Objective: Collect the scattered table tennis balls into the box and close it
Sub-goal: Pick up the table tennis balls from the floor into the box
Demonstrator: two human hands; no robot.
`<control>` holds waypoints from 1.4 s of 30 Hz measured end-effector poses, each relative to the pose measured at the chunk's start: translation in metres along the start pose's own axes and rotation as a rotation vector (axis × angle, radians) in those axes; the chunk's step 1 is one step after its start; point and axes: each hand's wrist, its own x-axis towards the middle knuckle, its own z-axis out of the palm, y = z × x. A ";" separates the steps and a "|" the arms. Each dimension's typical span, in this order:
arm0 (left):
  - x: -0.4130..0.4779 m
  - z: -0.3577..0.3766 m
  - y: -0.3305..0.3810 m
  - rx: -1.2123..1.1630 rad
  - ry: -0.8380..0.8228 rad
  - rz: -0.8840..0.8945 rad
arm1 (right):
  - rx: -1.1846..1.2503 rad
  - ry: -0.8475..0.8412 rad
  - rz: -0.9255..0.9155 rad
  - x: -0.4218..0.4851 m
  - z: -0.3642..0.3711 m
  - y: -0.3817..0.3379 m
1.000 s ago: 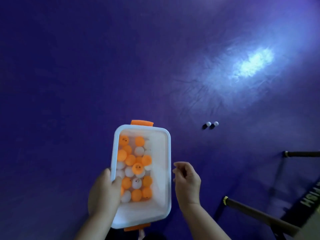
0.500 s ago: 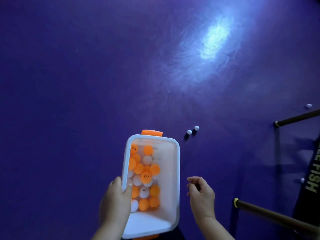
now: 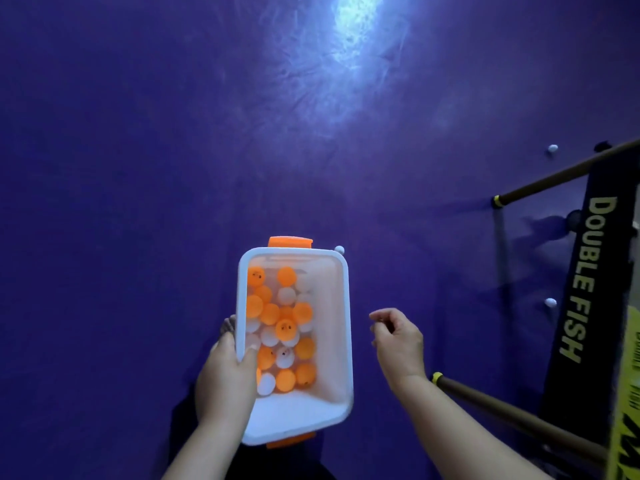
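head view: the white box [image 3: 333, 341] is open on top and is held above the purple floor [image 3: 138, 202]. it has an orange far latch [image 3: 290, 242] on the far short end and an orange near latch [image 3: 291, 441] on the near end. inside the box lie many balls [image 3: 285, 327], orange and white mixed, and they are gathered toward the left wall.

the left hand [image 3: 225, 379] grips the left rim of the box, with the thumb inside over the rim and the other fingers under the outside. the right hand [image 3: 398, 341] is in the air to the right of the box and does not touch it. its fingers are loosely curled, and nothing can be seen in them.

a loose white ball [image 3: 339, 250] shows just past the far right corner of the box. a second white ball [image 3: 552, 148] and a third white ball [image 3: 550, 302] lie on the floor far to the right, near a dark panel [image 3: 585, 278] with the words "double fish" and brown bars [image 3: 512, 414] with yellow rings.
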 end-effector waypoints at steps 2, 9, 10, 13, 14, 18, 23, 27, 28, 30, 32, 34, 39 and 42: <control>0.022 0.003 0.011 -0.008 -0.019 0.003 | -0.056 -0.020 0.015 0.022 0.006 -0.005; 0.121 0.027 0.029 0.073 -0.076 -0.047 | -0.284 -0.100 0.081 0.120 0.066 -0.008; 0.135 0.034 0.027 0.086 -0.075 -0.051 | -0.308 -0.110 0.080 0.136 0.078 -0.006; 0.177 0.058 0.023 0.108 -0.080 -0.062 | -0.351 -0.122 0.085 0.185 0.117 0.003; 0.190 0.067 0.022 0.108 -0.081 -0.069 | -0.365 -0.126 0.089 0.202 0.129 0.007; 0.237 0.109 0.013 0.074 -0.039 -0.117 | -0.511 -0.179 0.028 0.270 0.177 0.033; 0.290 0.168 -0.009 0.036 0.004 -0.175 | -0.665 -0.238 -0.045 0.346 0.235 0.087; 0.318 0.207 -0.020 -0.040 0.043 -0.179 | -0.777 -0.269 -0.074 0.382 0.274 0.127; 0.323 0.215 -0.022 -0.062 0.049 -0.180 | -0.804 -0.273 -0.083 0.389 0.282 0.135; 0.331 0.229 -0.024 -0.094 0.053 -0.182 | -0.840 -0.294 -0.100 0.400 0.294 0.148; 0.338 0.241 -0.025 -0.121 0.049 -0.177 | -0.848 -0.324 -0.113 0.408 0.304 0.158; 0.343 0.248 -0.026 -0.152 0.038 -0.176 | -0.844 -0.344 -0.120 0.413 0.311 0.166; 0.346 0.257 -0.019 -0.162 0.015 -0.189 | -0.795 -0.278 -0.136 0.416 0.301 0.171; 0.344 0.256 -0.012 -0.160 -0.002 -0.186 | -0.745 -0.095 -0.049 0.423 0.283 0.164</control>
